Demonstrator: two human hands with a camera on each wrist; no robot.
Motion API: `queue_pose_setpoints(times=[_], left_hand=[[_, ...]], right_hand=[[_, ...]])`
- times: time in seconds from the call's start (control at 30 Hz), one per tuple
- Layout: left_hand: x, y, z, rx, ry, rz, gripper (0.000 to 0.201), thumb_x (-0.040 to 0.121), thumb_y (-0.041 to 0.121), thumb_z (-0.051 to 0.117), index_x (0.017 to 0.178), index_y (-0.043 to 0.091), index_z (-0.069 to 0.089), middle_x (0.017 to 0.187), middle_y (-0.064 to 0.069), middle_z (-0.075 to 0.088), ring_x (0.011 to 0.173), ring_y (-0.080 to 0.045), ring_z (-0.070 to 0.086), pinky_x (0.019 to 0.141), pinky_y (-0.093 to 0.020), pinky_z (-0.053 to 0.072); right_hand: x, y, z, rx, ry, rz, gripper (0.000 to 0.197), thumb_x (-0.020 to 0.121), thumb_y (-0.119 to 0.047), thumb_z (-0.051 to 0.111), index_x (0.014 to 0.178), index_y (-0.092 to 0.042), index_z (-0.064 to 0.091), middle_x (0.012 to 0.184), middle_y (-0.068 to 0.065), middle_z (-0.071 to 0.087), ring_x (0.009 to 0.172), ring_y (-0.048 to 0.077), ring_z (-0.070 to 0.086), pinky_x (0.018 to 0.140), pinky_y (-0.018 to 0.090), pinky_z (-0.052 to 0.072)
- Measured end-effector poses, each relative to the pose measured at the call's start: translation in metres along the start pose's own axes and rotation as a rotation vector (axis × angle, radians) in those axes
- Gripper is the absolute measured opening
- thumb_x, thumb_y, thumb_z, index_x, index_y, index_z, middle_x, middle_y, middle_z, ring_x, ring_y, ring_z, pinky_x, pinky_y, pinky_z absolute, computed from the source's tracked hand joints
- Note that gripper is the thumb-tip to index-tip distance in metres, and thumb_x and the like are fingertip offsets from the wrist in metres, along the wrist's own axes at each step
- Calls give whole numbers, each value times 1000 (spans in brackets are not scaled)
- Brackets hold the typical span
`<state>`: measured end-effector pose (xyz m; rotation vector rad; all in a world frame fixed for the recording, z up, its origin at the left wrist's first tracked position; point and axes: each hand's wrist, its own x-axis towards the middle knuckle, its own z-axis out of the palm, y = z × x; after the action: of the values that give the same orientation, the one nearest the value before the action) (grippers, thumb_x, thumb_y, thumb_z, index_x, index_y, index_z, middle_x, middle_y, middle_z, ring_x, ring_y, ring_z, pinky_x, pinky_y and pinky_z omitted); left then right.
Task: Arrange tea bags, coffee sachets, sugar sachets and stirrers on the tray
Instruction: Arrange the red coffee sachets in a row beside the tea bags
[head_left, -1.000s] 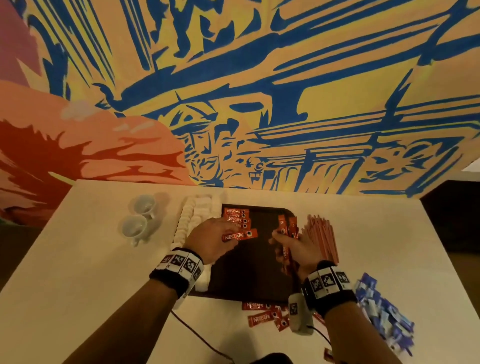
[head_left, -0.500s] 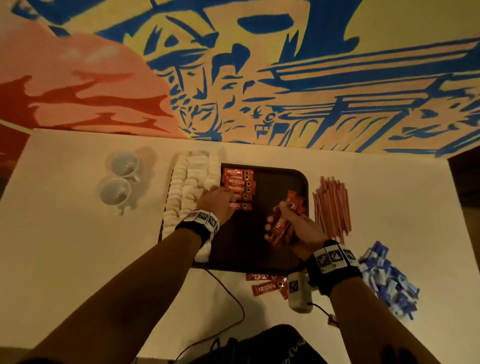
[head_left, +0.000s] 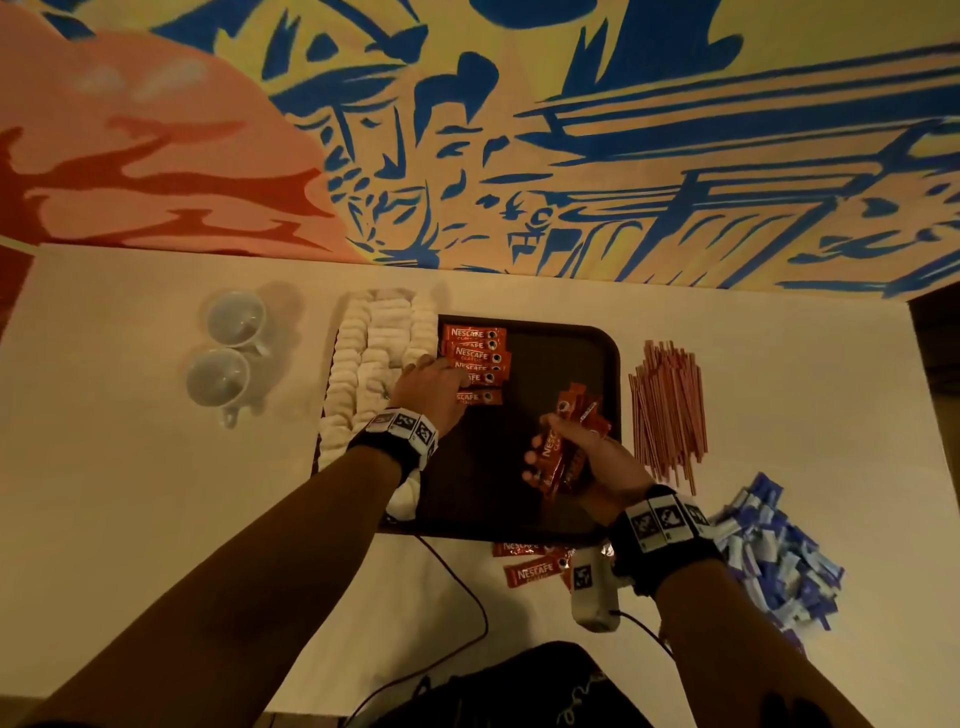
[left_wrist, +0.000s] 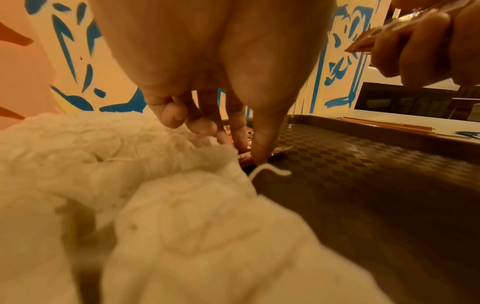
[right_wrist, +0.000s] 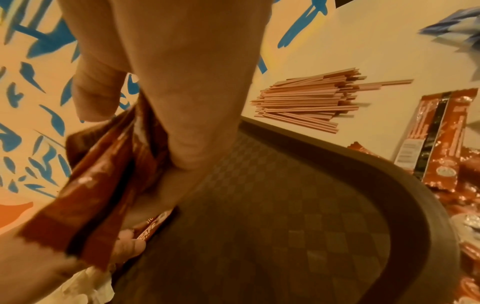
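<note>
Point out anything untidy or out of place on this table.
A few coffee sachets lie scattered on the table just off the tray's near edge, at odd angles. The blue sachets sit in a loose heap at the right, unlike the neat rows already on the tray.

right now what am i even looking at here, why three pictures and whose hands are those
No robot here: a person works with bare hands, wearing three cameras. The wide picture comes from the head, looking down at a white table. The other two come from the wrists, looking along each hand.

On the table a dark tray holds white tea bags along its left side and a column of red coffee sachets. Beside the tray lie pink stirrers, blue sugar sachets, two cups and a few loose coffee sachets.

The left hand presses a sachet down onto the tray. The right hand grips a bundle of coffee sachets.
</note>
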<state>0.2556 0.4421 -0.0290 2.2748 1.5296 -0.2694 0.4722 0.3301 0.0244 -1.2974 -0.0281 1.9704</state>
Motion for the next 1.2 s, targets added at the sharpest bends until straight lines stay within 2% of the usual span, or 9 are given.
queue_pose_setpoints(times=[0.17, 0.3, 0.43, 0.6, 0.67, 0.83, 0.93, 1.07, 1.2], left_hand=[[-7, 8, -9, -68, 15, 5, 37, 92, 33, 66, 128, 27, 61, 133, 1, 57, 126, -23, 48, 104, -40, 41], [-22, 23, -27, -546, -21, 40, 25, 95, 35, 66, 118, 28, 68, 113, 13, 65, 110, -9, 61, 93, -28, 49], [-45, 35, -45, -851, -121, 84, 27, 93, 46, 66, 115, 31, 70, 114, 18, 68, 109, 3, 58, 92, -22, 43], [-62, 45, -41, -943, -197, 51, 28, 85, 42, 77, 110, 31, 69, 105, 11, 73, 94, -4, 70, 82, -36, 59], [-63, 46, -42, -1002, -200, 21, 23, 89, 25, 76, 111, 22, 68, 99, 4, 75, 85, -11, 73, 76, -36, 62], [-63, 42, -49, -1032, -247, 56, 24, 94, 16, 69, 119, 14, 70, 101, -2, 73, 81, -16, 74, 73, -30, 61], [-63, 34, -54, -1041, -210, 76, 23, 94, 13, 69, 116, 16, 73, 95, -1, 75, 81, -16, 73, 76, -31, 61], [-60, 21, -55, -997, -146, 36, 21, 92, 12, 72, 110, 20, 75, 97, -2, 76, 84, -16, 73, 84, -39, 61], [-62, 22, -53, -683, -116, 90, 40, 86, 34, 79, 124, 34, 68, 105, 18, 65, 98, -1, 61, 90, -26, 51]], right_hand=[[-5, -1, 2, 56, -134, 12, 28, 96, -4, 55, 125, -6, 56, 97, 12, 66, 90, 30, 66, 87, 50, 55], [-7, 0, 2, 35, -167, -20, 31, 99, -4, 55, 130, -5, 54, 113, 17, 69, 102, 35, 67, 87, 49, 57], [-6, 2, 6, -20, -53, -69, 35, 97, -9, 61, 131, -4, 56, 129, 20, 68, 119, 41, 65, 87, 51, 59], [-1, 8, 13, -56, 18, -125, 46, 90, -11, 72, 134, -6, 59, 127, 21, 68, 117, 39, 66, 103, 59, 50], [-1, 8, 16, -72, 27, -136, 41, 90, -14, 73, 128, -5, 62, 121, 22, 70, 111, 40, 69, 98, 55, 54], [-6, 3, 16, -183, 76, -154, 28, 88, -29, 77, 98, -6, 67, 72, 11, 63, 58, 21, 59, 55, 29, 52], [-4, 2, 12, -193, 135, -167, 31, 80, -35, 82, 93, -10, 67, 65, 4, 59, 53, 17, 53, 53, 28, 47], [1, 5, 11, -145, 188, -145, 47, 77, -35, 85, 107, -3, 68, 63, 2, 59, 50, 14, 51, 46, 24, 44], [6, 7, 13, -212, 270, -121, 38, 81, -34, 83, 104, -7, 70, 62, 2, 61, 50, 15, 54, 48, 27, 46]])
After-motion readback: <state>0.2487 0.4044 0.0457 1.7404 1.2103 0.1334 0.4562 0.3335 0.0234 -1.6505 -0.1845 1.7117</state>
